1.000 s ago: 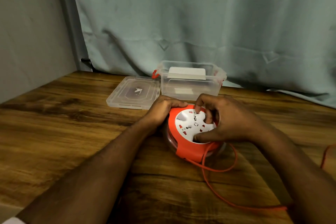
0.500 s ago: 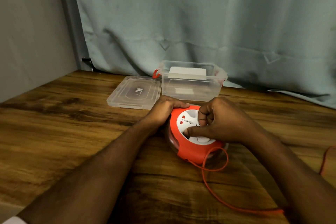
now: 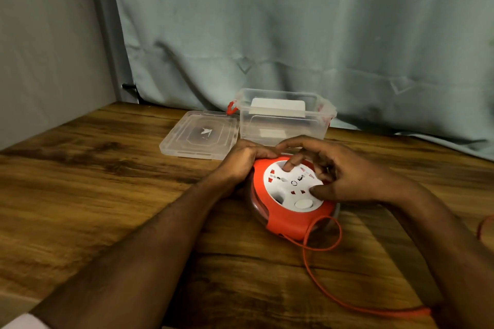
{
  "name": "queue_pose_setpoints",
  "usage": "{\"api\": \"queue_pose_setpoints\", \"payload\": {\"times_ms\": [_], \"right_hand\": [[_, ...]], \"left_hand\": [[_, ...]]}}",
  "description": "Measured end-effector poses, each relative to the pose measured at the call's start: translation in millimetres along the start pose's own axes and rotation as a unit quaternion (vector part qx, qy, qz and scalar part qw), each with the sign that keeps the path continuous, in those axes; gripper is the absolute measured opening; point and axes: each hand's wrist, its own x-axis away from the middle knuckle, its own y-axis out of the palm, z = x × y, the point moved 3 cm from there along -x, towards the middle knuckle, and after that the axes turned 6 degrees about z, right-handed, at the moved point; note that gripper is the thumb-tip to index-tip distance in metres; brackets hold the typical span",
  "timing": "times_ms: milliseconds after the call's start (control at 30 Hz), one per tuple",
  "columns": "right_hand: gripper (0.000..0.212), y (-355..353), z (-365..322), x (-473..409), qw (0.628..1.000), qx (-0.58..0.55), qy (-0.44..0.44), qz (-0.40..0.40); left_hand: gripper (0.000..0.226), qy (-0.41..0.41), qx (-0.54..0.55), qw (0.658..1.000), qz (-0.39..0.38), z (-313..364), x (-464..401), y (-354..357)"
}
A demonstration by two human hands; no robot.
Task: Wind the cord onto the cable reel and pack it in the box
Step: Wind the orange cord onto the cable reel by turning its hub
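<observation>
An orange cable reel (image 3: 287,218) with a white socket face lies flat on the wooden table (image 3: 93,195). My left hand (image 3: 242,159) grips its far left rim. My right hand (image 3: 336,168) lies over the white face, with fingertips in its recesses and the thumb pressing near the centre. The loose orange cord (image 3: 331,294) loops out of the reel's near side and trails to the right front. Behind the reel stands the clear plastic box (image 3: 286,121), open, with red latches.
The box's clear lid (image 3: 199,135) lies flat to the left of the box. A grey-green curtain (image 3: 294,35) hangs behind the table. A grey wall (image 3: 40,35) closes the left side. More orange cord (image 3: 483,227) shows at the right edge.
My right hand has turned on the white face, its fingers going from curled over the centre to spread toward the far rim. The cord loop beside the reel has shrunk.
</observation>
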Motion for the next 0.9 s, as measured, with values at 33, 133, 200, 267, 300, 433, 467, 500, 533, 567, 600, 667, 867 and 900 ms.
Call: {"api": "queue_pose_setpoints", "payload": {"times_ms": [33, 133, 200, 267, 300, 433, 467, 500, 533, 567, 600, 667, 867, 900], "right_hand": [[0.089, -1, 0, 0, 1.0, -0.016, 0.002, -0.004], [0.088, 0, 0, 3, 0.999, -0.045, 0.023, -0.016], [0.087, 1, -1, 5, 0.999, -0.038, 0.033, -0.015], [0.087, 1, -3, 5, 0.999, -0.026, 0.048, -0.005], [0.088, 1, -4, 5, 0.998, -0.017, 0.062, 0.0], [0.085, -1, -8, 6, 0.994, 0.054, 0.084, 0.044], [0.083, -1, -8, 5, 0.993, 0.065, 0.081, 0.053], [0.079, 0, -9, 5, 0.992, 0.073, 0.082, 0.058], [0.075, 1, -9, 4, 0.991, 0.083, 0.084, 0.062], [0.07, 3, -9, 3, 0.989, 0.098, 0.085, 0.066], [0.065, 3, -10, 2, 0.987, 0.114, 0.084, 0.071], [0.062, 5, -10, 1, 0.983, 0.141, 0.082, 0.08], [0.058, 12, -11, -2, 0.98, 0.157, 0.088, 0.086], [0.057, 13, -12, -3, 0.98, 0.158, 0.089, 0.083]], "left_hand": [[0.018, -0.003, 0.005, 1.0, -0.002, -1, 0, -1], [0.016, -0.015, 0.003, 1.0, -0.014, -3, -1, 0], [0.021, -0.025, 0.0, 1.0, -0.015, -4, -2, 0], [0.021, -0.029, -0.002, 1.0, -0.01, -5, -3, -1], [0.021, -0.027, -0.005, 1.0, -0.01, -5, -3, -1], [0.019, -0.025, 0.005, 1.0, 0.0, -4, -2, 0], [0.017, -0.024, 0.011, 1.0, 0.002, -4, -2, 0], [0.016, -0.022, 0.016, 1.0, 0.003, -3, -2, 0], [0.015, -0.022, 0.021, 1.0, 0.003, -2, -2, 1], [0.014, -0.021, 0.023, 0.999, 0.003, -2, -2, 1], [0.013, -0.023, 0.024, 0.999, 0.004, -3, -2, 0], [0.013, -0.024, 0.026, 0.999, 0.011, -3, -1, 1], [0.018, -0.028, 0.037, 0.999, 0.022, -4, -2, 2], [0.016, -0.029, 0.035, 0.999, 0.021, -4, -2, 2]]}}
